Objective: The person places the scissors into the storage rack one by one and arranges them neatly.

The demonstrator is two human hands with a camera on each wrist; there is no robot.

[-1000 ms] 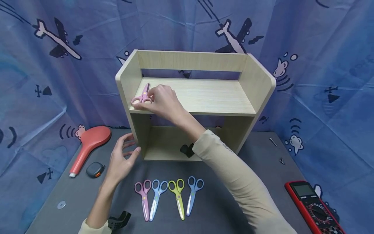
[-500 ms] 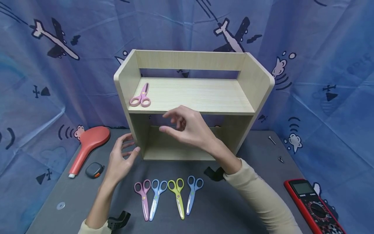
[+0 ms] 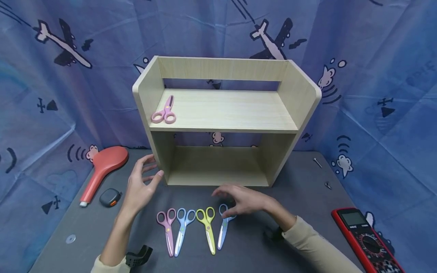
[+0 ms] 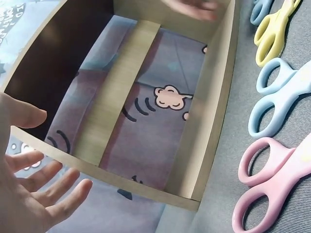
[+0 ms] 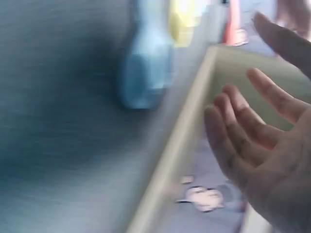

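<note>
My right hand (image 3: 244, 200) hovers by the handles of the rightmost blue scissors (image 3: 223, 229), fingers loosely bent and holding nothing. To its left on the table lie yellow scissors (image 3: 208, 225), light blue scissors (image 3: 182, 231) and pink scissors (image 3: 167, 229), handles toward the shelf. Another pair of pink scissors (image 3: 166, 112) lies at the left end of the upper board of the wooden shelf (image 3: 225, 129). My left hand (image 3: 141, 185) is beside the shelf's left side panel with relaxed, spread fingers; in the left wrist view its fingers (image 4: 73, 199) grip nothing.
A coral paddle-shaped object (image 3: 106, 167) and a tape measure (image 3: 110, 197) lie at the left, with a washer (image 3: 70, 239) nearer. At the right are a red multimeter (image 3: 365, 239), a screw (image 3: 317, 162) and another small metal part (image 3: 327, 185). A patterned curtain hangs behind.
My right hand has let go of the pink scissors on the upper board and come down and right to the blue scissors on the table. The left hand has stayed in place.
</note>
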